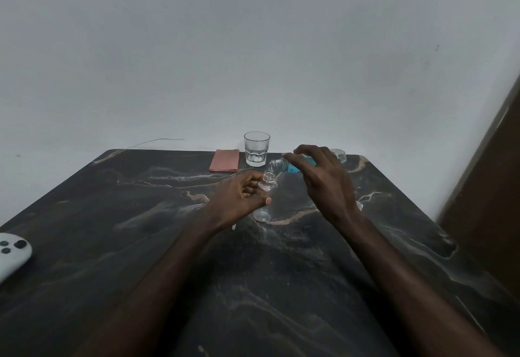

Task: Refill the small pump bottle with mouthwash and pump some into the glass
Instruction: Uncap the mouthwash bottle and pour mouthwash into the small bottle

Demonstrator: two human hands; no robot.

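My left hand [242, 196] grips a small clear bottle [267, 183] that stands upright on the dark marbled table [140, 230], its neck uncapped and its base showing below my thumb. My right hand [323, 179] holds a mouthwash bottle [284, 165] with blue liquid, tipped on its side so that its open mouth sits just above the small bottle's neck. A clear drinking glass [256, 148] stands behind them near the table's far edge.
A folded pink cloth [225, 160] lies left of the glass. A clear cap [339, 155] rests at the back right behind my right hand. A white controller [12, 255] sits at the table's left edge. A brown panel [495, 188] stands on the right.
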